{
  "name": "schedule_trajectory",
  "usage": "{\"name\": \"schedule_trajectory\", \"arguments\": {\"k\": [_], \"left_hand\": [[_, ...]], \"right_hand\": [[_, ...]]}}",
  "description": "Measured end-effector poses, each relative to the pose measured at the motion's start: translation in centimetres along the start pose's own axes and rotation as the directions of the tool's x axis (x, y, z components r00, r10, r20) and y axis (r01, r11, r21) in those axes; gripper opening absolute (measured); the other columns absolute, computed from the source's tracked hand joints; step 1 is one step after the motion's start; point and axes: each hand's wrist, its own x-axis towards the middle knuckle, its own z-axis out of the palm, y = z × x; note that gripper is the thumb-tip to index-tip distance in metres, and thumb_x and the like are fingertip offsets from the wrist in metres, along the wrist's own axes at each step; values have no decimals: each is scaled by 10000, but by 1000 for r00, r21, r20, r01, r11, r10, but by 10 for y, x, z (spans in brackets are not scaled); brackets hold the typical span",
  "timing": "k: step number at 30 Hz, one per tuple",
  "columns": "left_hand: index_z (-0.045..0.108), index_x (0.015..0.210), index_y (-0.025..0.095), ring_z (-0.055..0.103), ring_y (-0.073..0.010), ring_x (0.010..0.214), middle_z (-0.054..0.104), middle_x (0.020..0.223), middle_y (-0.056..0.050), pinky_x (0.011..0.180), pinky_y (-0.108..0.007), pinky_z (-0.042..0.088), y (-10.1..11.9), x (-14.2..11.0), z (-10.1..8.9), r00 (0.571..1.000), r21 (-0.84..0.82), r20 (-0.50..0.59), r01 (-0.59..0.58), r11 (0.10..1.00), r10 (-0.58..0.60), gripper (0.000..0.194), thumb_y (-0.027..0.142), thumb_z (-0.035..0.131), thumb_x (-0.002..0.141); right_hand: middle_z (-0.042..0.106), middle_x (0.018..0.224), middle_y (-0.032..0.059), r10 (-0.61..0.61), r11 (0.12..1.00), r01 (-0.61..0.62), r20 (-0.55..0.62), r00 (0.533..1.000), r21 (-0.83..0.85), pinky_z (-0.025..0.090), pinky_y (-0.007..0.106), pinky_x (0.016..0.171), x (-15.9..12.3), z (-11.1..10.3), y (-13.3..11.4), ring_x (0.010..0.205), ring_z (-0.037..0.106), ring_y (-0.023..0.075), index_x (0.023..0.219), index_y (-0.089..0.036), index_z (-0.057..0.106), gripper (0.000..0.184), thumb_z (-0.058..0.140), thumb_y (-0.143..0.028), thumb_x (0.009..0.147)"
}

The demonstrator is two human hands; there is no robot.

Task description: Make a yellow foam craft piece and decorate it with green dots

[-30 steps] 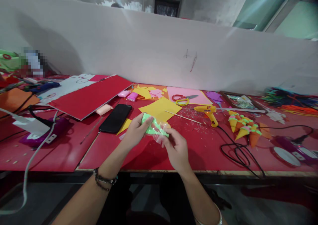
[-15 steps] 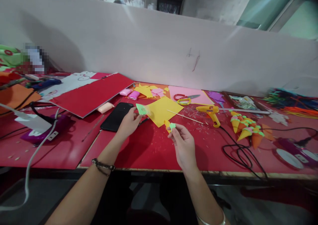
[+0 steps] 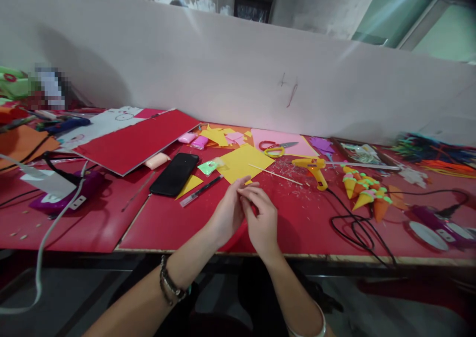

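Observation:
My left hand (image 3: 228,217) and my right hand (image 3: 263,220) meet above the red tabletop, near its front edge. Their fingers are pressed together, and whatever lies between them is hidden. Just beyond the fingertips is a yellow sheet (image 3: 243,163) with a thin wooden stick (image 3: 277,174) across its right corner. A small packet of green clay (image 3: 208,167) rests against the sheet's left side. To the left of my hands are a craft knife (image 3: 201,191), a yellow paper piece (image 3: 190,185) and a black phone (image 3: 174,174).
A yellow glue gun (image 3: 314,170) with a black cable stands right of centre, near several small paper cones (image 3: 366,190) topped with clay. Scissors (image 3: 275,148) lie on pink paper at the back. A red board (image 3: 141,141) and a purple power strip (image 3: 70,198) are at left.
My left hand has let go of the green clay packet, now on the table, and moved right to meet my right hand. The yellow and green piece in my right hand is out of sight.

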Motion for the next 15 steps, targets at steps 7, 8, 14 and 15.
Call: {"name": "schedule_trajectory", "arguments": {"k": [7, 8, 14, 15], "left_hand": [[470, 1126, 185, 566, -195, 962, 606, 1038, -88, 853, -336, 425, 3, 1, -7, 988, -167, 87, 144, 975, -131, 448, 485, 316, 831], [481, 1117, 177, 559, -202, 981, 606, 1039, -96, 865, -346, 417, 5, 1, -9, 981, -168, 111, 173, 970, -156, 475, 506, 288, 833], [463, 1155, 146, 473, -236, 1120, 547, 1153, -137, 929, -408, 360, 13, 10, -22, 987, -138, 133, 113, 984, -95, 620, 589, 209, 804], [448, 1177, 150, 444, -232, 1153, 523, 1188, -132, 947, -411, 342, 11, 11, -21, 990, -116, 134, 66, 991, -50, 618, 580, 204, 806]], "right_hand": [[474, 1278, 73, -75, 934, 124, 156, 985, -335, 283, 390, 1027, -3, 8, 12, 1215, 381, 168, 1205, -186, 491, 404, 292, -145, 855], [436, 1308, 85, -62, 911, 128, 175, 983, -393, 231, 419, 1047, -5, 10, 12, 1249, 329, 180, 1226, -160, 466, 417, 278, -141, 855], [233, 1415, 87, -53, 867, 213, 343, 938, -450, 85, 467, 1067, -17, 22, -9, 1318, 151, 207, 1337, -120, 271, 518, 338, -272, 846], [224, 1419, 82, -73, 872, 238, 367, 927, -428, 78, 454, 1070, -18, 22, -13, 1318, 148, 199, 1342, -121, 255, 525, 331, -274, 846]]}}
